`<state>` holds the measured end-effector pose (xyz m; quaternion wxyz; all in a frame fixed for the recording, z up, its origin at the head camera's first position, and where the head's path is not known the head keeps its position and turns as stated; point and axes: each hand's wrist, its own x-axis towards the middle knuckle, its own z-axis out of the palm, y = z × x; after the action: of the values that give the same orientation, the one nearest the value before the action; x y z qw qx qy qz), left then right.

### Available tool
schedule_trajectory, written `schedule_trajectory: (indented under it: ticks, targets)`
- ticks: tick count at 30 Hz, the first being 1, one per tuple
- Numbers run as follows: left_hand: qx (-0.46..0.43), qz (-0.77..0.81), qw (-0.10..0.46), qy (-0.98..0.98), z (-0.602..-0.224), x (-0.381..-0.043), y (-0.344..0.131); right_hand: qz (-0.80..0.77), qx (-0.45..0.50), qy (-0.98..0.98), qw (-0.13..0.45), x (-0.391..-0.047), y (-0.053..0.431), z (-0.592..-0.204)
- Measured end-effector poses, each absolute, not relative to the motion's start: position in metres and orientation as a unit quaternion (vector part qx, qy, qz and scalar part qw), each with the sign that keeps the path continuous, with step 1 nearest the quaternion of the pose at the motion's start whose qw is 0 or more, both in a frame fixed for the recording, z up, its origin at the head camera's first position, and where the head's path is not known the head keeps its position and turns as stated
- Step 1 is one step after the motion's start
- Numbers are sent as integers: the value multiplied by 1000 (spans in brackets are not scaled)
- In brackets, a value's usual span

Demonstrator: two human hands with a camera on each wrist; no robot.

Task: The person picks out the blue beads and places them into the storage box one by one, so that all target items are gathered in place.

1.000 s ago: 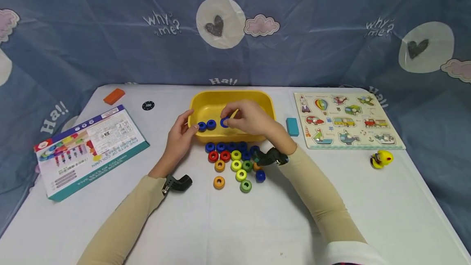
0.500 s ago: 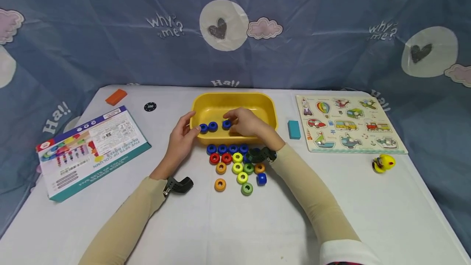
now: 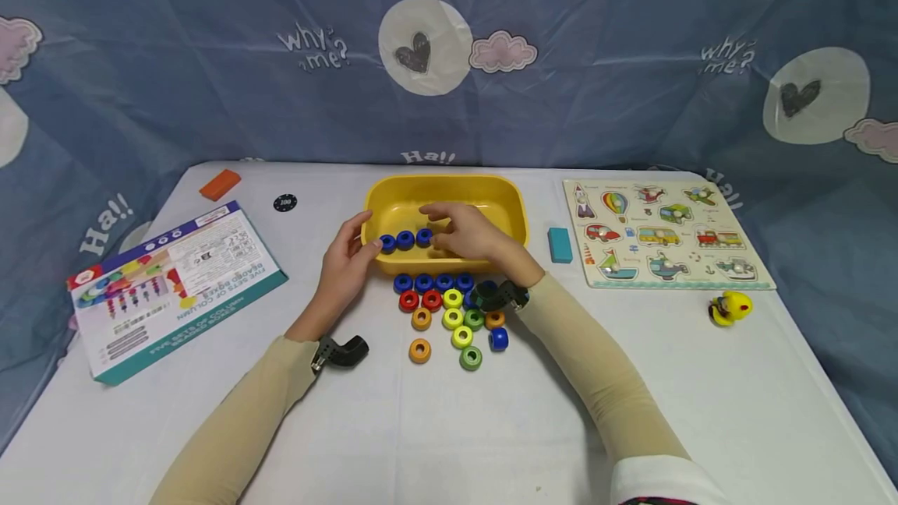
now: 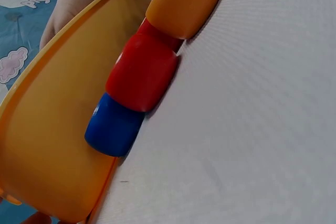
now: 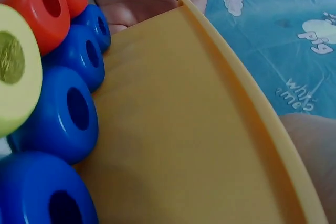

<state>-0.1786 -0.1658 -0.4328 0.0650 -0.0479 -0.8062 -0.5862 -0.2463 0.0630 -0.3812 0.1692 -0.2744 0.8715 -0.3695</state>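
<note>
In the head view, my left hand (image 3: 342,263) grips the left end of a yellow tray (image 3: 449,180), thumb over the rim beside a blue bead (image 3: 387,244). Inside, a second blue bead (image 3: 404,240) and a third blue bead (image 3: 424,238) continue a row along the front wall. My right hand (image 3: 468,234) reaches over that wall, its fingers extended and the thumb touching or very near the third bead. Both wrist views look at the tray's outer wall (image 4: 52,124), which hides the beads inside.
In front of the tray lie several blue beads (image 3: 423,283), red beads (image 3: 408,301), yellow beads (image 3: 452,319), orange beads (image 3: 419,351) and green beads (image 3: 471,358). A box (image 3: 175,287) lies left; a teal block (image 3: 559,245), puzzle board (image 3: 666,236) and toy duck (image 3: 732,308) lie right.
The third blue bead has slid left inside the tray, closer to the other two. My right hand has opened out from its earlier hold on it. My left hand stays in place.
</note>
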Motion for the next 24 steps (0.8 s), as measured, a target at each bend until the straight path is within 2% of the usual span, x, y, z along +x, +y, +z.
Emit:
schedule_trajectory:
  ticks: [5,16,24]
  targets:
    - [-49,-588,65,-805,-433,-179,-165,-395,-260,873,117,-244,65,-381]
    - [-52,-595,55,-800,-435,-179,-162,-422,-271,862,73,-238,73,-383]
    - [-42,-580,61,-811,-432,-178,-166,-436,-307,845,37,-227,87,-371]
